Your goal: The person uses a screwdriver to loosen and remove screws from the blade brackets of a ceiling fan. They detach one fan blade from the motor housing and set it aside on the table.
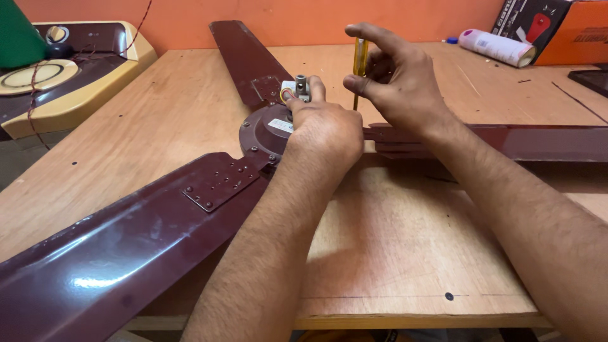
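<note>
A dark maroon ceiling fan lies on a wooden table (405, 253), its round motor hub (263, 130) in the middle with three long blades spreading out. My left hand (323, 126) rests on the hub, fingers closed around the grey metal shaft (301, 86) that sticks up from it. My right hand (396, 79) hovers just right of the hub and holds a screwdriver with a yellow handle (360, 57) upright between thumb and fingers. Its tip points down beside the hub, near the right blade's root.
One blade (126, 247) runs toward the near left, one (244, 57) to the far side, one (538, 140) to the right. A cream and brown appliance (69, 69) stands at far left. A white tube (497, 47) and an orange box (570, 31) lie at far right.
</note>
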